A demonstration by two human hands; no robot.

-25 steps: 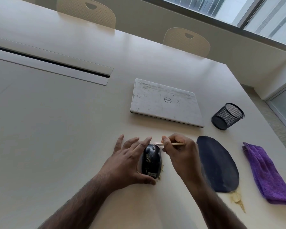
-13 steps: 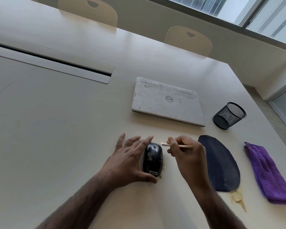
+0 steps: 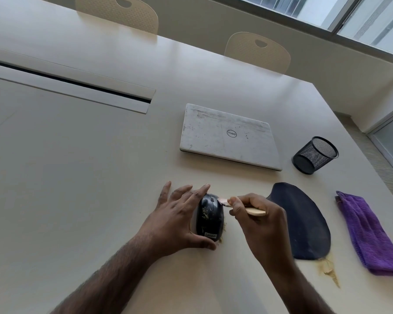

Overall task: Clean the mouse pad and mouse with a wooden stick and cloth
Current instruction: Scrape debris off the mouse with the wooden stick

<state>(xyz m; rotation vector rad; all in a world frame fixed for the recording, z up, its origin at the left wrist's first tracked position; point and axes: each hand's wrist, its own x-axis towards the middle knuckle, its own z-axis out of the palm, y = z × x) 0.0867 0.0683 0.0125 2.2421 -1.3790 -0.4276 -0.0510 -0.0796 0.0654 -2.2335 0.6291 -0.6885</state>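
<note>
A black mouse (image 3: pixel 210 217) with yellowish dirt on its top sits on the beige table. My left hand (image 3: pixel 176 219) holds it from the left, thumb at its near end and fingers along its far side. My right hand (image 3: pixel 260 225) pinches a flat wooden stick (image 3: pixel 254 211) whose tip touches the mouse's front right edge. To the right lies the dark oval mouse pad (image 3: pixel 304 223). A folded purple cloth (image 3: pixel 370 234) lies beyond the pad, near the table's right edge.
A shut white laptop (image 3: pixel 229 137) lies behind my hands, and a black mesh pen cup (image 3: pixel 313 158) stands to its right. Yellowish powder (image 3: pixel 328 269) is smeared at the pad's near end. A cable slot (image 3: pixel 73 87) crosses the table's left; two chairs (image 3: pixel 258 51) stand behind.
My right hand has tilted the stick and brought its tip back against the mouse's front after pulling slightly right. My left hand keeps its hold on the mouse.
</note>
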